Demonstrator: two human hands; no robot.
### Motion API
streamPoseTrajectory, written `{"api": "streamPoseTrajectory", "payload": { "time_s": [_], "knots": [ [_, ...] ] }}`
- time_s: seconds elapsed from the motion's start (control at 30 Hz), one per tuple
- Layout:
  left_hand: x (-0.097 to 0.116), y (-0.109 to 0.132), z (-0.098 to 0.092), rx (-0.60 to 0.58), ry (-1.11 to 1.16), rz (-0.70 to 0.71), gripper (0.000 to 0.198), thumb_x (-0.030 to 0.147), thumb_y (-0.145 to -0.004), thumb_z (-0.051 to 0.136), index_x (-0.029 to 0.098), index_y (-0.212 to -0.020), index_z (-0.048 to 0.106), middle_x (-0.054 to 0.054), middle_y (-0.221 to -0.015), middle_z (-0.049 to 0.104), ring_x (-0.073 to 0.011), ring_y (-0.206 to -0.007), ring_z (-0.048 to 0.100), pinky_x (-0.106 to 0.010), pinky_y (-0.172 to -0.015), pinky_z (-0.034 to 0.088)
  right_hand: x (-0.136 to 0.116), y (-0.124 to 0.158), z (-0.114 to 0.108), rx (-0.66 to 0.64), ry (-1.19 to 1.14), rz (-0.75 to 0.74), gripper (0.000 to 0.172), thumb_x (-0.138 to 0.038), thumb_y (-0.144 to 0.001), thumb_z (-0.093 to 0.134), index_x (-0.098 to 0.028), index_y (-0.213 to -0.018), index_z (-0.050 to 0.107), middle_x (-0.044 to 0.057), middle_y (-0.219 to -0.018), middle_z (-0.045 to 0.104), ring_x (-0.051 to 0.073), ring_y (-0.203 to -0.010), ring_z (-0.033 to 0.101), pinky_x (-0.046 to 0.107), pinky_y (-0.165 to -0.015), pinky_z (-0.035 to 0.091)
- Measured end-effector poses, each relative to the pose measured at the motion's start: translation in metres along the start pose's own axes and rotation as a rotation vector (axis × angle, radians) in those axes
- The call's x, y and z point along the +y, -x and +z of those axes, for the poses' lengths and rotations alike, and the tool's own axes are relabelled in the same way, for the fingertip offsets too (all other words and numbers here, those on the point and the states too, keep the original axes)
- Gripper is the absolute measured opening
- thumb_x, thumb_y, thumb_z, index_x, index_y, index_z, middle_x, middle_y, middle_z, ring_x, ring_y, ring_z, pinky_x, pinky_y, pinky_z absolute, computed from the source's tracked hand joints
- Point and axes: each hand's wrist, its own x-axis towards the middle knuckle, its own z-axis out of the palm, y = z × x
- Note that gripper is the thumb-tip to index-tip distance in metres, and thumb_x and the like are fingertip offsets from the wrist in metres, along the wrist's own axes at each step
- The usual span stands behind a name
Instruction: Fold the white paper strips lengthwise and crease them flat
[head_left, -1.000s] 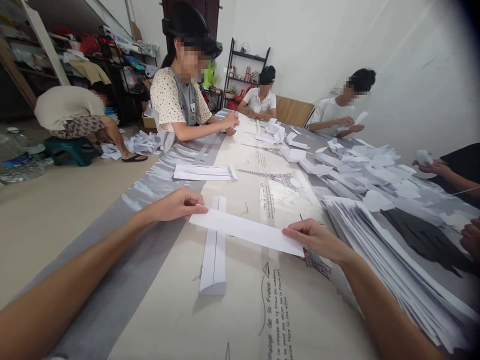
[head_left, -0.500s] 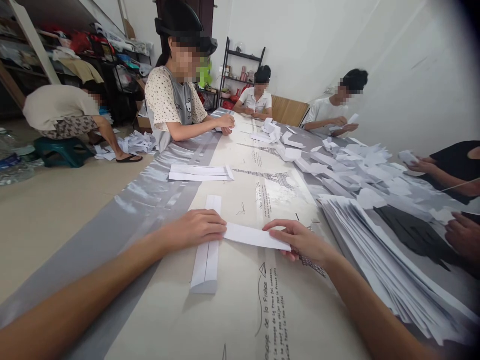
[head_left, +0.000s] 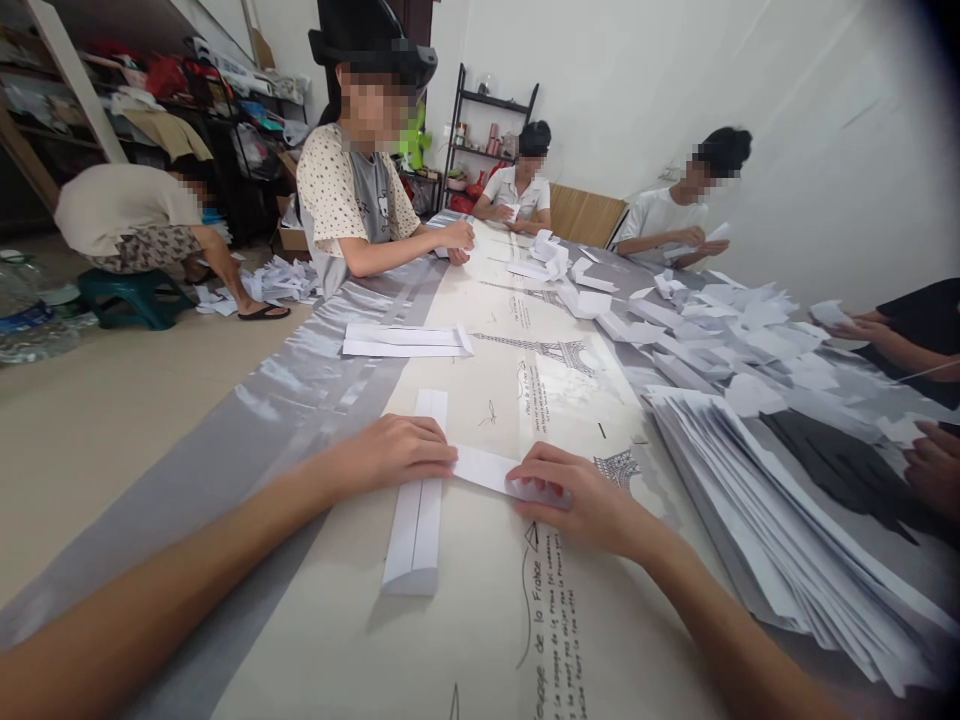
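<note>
A folded white paper strip (head_left: pixel 481 467) stretches sideways between my two hands, low over the tablecloth. My left hand (head_left: pixel 397 452) holds its left end, the fingers pressed together. Around the right end my right hand (head_left: pixel 574 492) is closed, thumb and fingers curled over the paper and covering part of it. Beneath my left hand a second folded paper strip (head_left: pixel 412 545) lies lengthwise on the cloth, its middle hidden by the fingers. Farther up the table rests another folded paper piece (head_left: pixel 405 341) with creases along its length.
A thick stack of white sheets (head_left: pixel 757 520) lies to the right, beside a dark cloth (head_left: pixel 832 475). Behind it spreads a heap of folded papers (head_left: pixel 720 325). Several people sit around the table, holding paper; another person (head_left: pixel 127 215) crouches on a green stool (head_left: pixel 135 298) at left.
My right hand has slid left along the strip and its fingers now curl over the top of the right end. My left hand stays at the left end. The view has shifted slightly.
</note>
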Motion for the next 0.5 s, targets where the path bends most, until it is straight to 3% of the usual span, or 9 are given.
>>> {"api": "streamPoseTrajectory", "payload": {
  "time_s": [0.07,0.3,0.5],
  "knots": [
    [-0.003,0.0,-0.001,-0.071,-0.007,0.006,0.024,0.037,-0.1,0.056,0.025,-0.104,0.077,-0.006,-0.101,0.076,-0.0205,-0.098,0.069,-0.03,-0.09,0.05,-0.001,-0.001,0.002,0.009,-0.029,0.009,0.018,-0.035,-0.095,0.061,-0.028,-0.107,0.073,0.005,-0.105,0.064,0.017,-0.08,0.059,0.034,-0.072,0.051],
    [-0.006,-0.002,0.0,-0.027,0.104,-0.069,0.024,0.04,-0.097,0.06,0.025,-0.099,0.079,-0.006,-0.094,0.076,-0.0198,-0.089,0.069,-0.028,-0.083,0.049,-0.003,-0.003,-0.005,0.035,-0.141,0.088,0.024,-0.039,-0.098,0.056,-0.026,-0.09,0.076,0.004,-0.1,0.067,0.016,-0.073,0.058,0.032,-0.065,0.047],
    [-0.002,-0.001,0.009,0.043,-0.131,-0.105,0.026,0.034,-0.102,0.051,0.025,-0.102,0.075,-0.004,-0.093,0.073,-0.0188,-0.083,0.066,-0.028,-0.078,0.046,-0.002,-0.007,0.005,0.148,0.039,0.168,0.026,-0.035,-0.101,0.049,-0.024,-0.085,0.068,0.003,-0.093,0.066,0.018,-0.074,0.058,0.033,-0.066,0.045]
  ]
}}
